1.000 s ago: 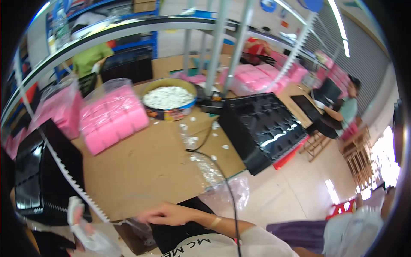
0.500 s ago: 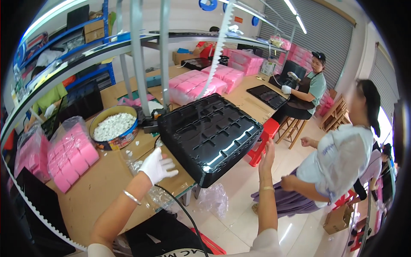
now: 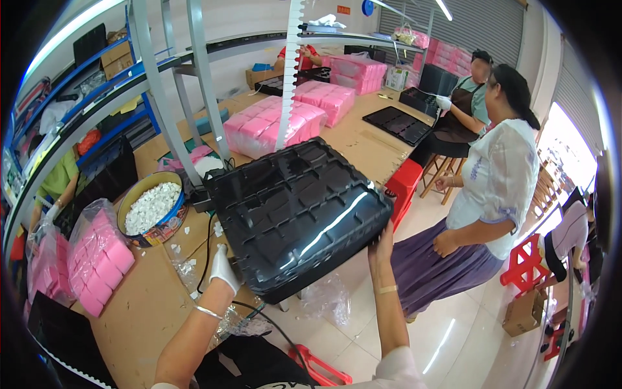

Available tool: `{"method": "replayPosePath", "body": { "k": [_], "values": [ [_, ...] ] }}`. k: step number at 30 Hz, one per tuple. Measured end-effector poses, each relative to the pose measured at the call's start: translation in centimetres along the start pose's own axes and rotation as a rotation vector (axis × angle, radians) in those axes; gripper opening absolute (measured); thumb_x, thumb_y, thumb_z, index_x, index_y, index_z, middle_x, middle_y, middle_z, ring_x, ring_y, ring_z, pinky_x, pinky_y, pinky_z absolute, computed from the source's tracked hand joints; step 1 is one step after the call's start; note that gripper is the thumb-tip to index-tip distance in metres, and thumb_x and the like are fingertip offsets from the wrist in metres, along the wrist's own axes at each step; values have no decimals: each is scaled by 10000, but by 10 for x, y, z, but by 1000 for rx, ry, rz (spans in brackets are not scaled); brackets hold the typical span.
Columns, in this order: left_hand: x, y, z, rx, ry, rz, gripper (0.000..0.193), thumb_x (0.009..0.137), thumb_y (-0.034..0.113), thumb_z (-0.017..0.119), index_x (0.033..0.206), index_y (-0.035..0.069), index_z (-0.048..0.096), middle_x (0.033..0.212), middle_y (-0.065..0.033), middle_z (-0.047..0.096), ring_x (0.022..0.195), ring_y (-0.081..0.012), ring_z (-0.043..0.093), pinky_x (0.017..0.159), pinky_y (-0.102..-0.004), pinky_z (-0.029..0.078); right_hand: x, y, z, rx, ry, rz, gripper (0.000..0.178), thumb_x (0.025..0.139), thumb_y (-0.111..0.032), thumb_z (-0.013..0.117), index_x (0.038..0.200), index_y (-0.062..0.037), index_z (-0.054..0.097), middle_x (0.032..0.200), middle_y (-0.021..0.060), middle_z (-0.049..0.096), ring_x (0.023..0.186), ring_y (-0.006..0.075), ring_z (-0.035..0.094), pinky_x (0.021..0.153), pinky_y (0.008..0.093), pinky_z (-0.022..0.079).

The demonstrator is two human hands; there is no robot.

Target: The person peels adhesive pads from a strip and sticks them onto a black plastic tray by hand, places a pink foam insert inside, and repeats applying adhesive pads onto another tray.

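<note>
A thick black stack of moulded plastic trays (image 3: 304, 207), glossy and ribbed on top, lies tilted across the table's edge in front of me. My left hand (image 3: 225, 271), in a white glove, grips its near left corner, thumb up along the side and the other fingers mostly hidden beneath. My right hand (image 3: 381, 249), bare, holds the right end from below, its fingertips partly out of sight behind the stack. A black cable (image 3: 259, 310) runs past my left wrist and under the stack.
Left of the stack stands a round tin (image 3: 152, 211) of small white pieces. Wrapped pink foam blocks (image 3: 275, 123) lie behind it, more pink foam (image 3: 100, 259) at left. A toothed white strip (image 3: 289, 78) hangs before the rack. A person (image 3: 486, 188) stands at right beside a red stool (image 3: 403, 188).
Both my hands have closed in on the tray stack from open, apart positions and now hold it. The standing person has shifted left in view, nearer the seated worker.
</note>
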State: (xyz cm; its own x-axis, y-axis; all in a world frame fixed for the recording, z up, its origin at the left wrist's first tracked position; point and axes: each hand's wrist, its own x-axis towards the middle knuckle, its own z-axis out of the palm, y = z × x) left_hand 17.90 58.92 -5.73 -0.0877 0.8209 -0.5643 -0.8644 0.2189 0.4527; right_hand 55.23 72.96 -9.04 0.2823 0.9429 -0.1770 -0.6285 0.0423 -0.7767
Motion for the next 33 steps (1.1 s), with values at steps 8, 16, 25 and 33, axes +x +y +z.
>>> {"method": "replayPosePath", "body": {
  "k": [8,16,25,33],
  "values": [
    [0,6,-3,370,95,135,561,1063,509,306,1177,85,657,1035,-100,729,877,-259,715,793,-395,595,-41,-38,-92,-110,-285,213,462,1025,-424,521,1363,-114,581,1297,72,638,1171,190,609,1009,332,490],
    [62,-20,-27,503,268,177,692,923,523,454,1173,-91,651,1010,-183,728,844,-287,707,780,-417,523,1,-11,-104,-167,-690,311,543,1054,-459,469,1396,-43,538,1290,94,642,1128,194,637,958,354,552],
    [-79,-8,57,452,-103,90,690,892,784,479,1001,148,725,838,-19,689,628,-133,605,510,-313,471,-40,-16,42,-400,-1001,462,568,1055,-476,455,1426,-48,497,1331,91,607,1160,194,616,976,351,540],
    [-146,76,121,540,-460,443,890,859,831,468,1253,56,658,1109,-119,711,964,-204,667,856,-379,528,-90,-10,56,-553,-1017,640,591,1056,-490,442,1452,-52,460,1366,87,577,1188,194,597,991,348,529]
  ]
}}
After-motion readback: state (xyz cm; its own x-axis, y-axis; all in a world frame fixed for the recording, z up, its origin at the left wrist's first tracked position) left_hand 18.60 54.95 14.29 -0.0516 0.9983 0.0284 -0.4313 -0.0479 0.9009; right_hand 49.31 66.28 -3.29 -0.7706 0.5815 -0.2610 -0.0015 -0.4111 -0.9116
